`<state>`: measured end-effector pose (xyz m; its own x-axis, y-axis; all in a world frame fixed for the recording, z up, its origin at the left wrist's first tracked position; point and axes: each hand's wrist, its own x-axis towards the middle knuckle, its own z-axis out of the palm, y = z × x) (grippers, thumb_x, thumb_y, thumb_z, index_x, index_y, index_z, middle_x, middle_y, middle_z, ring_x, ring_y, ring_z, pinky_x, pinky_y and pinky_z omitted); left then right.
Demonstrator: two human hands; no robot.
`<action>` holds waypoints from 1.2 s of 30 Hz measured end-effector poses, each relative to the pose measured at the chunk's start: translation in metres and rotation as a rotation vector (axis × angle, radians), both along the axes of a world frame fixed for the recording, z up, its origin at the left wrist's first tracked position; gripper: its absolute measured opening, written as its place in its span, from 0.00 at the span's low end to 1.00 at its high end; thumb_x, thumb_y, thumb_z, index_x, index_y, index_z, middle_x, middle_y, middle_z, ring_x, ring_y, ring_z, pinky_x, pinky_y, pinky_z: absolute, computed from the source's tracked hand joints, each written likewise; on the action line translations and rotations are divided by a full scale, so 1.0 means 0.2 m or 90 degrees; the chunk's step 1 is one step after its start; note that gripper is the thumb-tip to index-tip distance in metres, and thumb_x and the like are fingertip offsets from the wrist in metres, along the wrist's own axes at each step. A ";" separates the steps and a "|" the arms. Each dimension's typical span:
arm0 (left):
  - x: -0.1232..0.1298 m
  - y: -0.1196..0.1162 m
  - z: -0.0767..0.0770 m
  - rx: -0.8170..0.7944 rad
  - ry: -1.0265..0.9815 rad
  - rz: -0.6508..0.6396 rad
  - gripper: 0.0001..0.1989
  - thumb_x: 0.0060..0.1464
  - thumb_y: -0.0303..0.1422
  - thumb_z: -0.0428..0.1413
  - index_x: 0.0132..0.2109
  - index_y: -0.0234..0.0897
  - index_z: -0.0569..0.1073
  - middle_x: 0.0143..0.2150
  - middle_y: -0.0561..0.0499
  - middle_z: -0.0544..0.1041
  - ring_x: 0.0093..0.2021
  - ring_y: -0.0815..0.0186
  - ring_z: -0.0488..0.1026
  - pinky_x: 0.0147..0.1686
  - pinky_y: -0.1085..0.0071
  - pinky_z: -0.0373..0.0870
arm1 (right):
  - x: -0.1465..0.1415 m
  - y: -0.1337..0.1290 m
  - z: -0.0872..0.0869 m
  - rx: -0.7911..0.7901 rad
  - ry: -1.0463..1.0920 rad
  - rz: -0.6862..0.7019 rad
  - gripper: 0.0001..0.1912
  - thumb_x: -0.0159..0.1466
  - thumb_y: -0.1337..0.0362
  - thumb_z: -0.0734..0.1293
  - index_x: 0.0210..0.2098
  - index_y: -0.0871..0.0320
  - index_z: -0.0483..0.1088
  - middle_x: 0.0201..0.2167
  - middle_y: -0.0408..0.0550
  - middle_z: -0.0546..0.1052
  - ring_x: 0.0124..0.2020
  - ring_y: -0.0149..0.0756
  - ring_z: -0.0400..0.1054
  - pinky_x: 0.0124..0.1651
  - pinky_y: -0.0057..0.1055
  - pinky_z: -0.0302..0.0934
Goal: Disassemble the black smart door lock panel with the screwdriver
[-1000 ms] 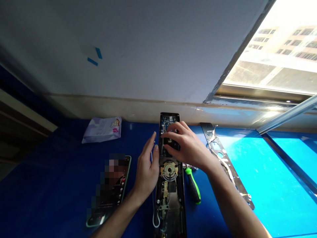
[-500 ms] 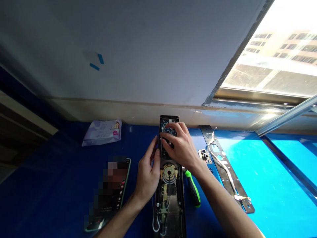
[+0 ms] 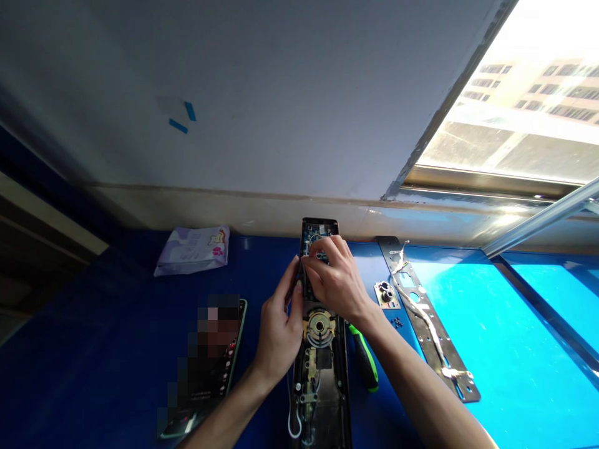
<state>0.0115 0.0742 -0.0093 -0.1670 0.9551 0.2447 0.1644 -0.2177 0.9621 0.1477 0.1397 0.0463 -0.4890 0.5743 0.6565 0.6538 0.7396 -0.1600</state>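
Note:
A long, dark electronic door lock body point(image 3: 327, 380) lies lengthwise in front of me, its inside exposed. A blue circuit board point(image 3: 314, 232) fills its far end, and a round brass hub point(image 3: 319, 326) sits near the middle. My left hand point(image 3: 282, 321) holds the lock's left side, fingers along the edge and thumb over the rim. Above the board, my right hand point(image 3: 337, 274) has thumb and index finger pinched together near the left edge; whatever lies between them is too small to make out. A white wire point(image 3: 291, 411) loops out at the lower left.
A green-and-black screwdriver point(image 3: 364, 358) lies right of the lock. Beyond it are a small metal plate with a spindle point(image 3: 387, 295), several dark screws point(image 3: 397, 322) and a long black backplate point(image 3: 437, 337) with a cable. Leftward lie a phone point(image 3: 219, 368) and a purple-white packet point(image 3: 194, 249).
My right hand's fingers have drawn together into a pinch, and the hand has shifted slightly toward me. The left hand stays on the lock's edge. The screws now show more fully beside my right forearm.

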 end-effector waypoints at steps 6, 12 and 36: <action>0.00 0.00 0.00 -0.001 0.001 0.003 0.25 0.73 0.43 0.50 0.71 0.43 0.68 0.70 0.46 0.73 0.69 0.55 0.71 0.70 0.57 0.70 | 0.01 -0.01 0.00 0.017 0.025 0.012 0.12 0.70 0.71 0.65 0.37 0.55 0.81 0.41 0.54 0.76 0.43 0.43 0.66 0.45 0.41 0.68; 0.00 0.00 0.00 -0.031 -0.026 0.021 0.26 0.73 0.46 0.50 0.71 0.44 0.68 0.72 0.46 0.71 0.73 0.55 0.66 0.72 0.55 0.65 | 0.02 -0.01 -0.01 0.024 0.071 0.028 0.11 0.72 0.67 0.66 0.45 0.53 0.81 0.39 0.51 0.80 0.40 0.41 0.68 0.45 0.41 0.69; -0.02 -0.04 0.09 0.147 0.212 0.015 0.22 0.73 0.33 0.49 0.71 0.47 0.65 0.72 0.47 0.69 0.73 0.59 0.65 0.73 0.56 0.63 | 0.20 -0.01 0.20 -0.200 -0.047 0.017 0.06 0.69 0.62 0.72 0.42 0.57 0.80 0.36 0.49 0.82 0.42 0.44 0.70 0.45 0.42 0.69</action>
<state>0.0070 0.0669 0.0081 -0.0640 0.8651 0.4975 0.4669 -0.4146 0.7811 0.1875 0.1379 0.0856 -0.5463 0.7301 0.4106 0.6538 0.6781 -0.3358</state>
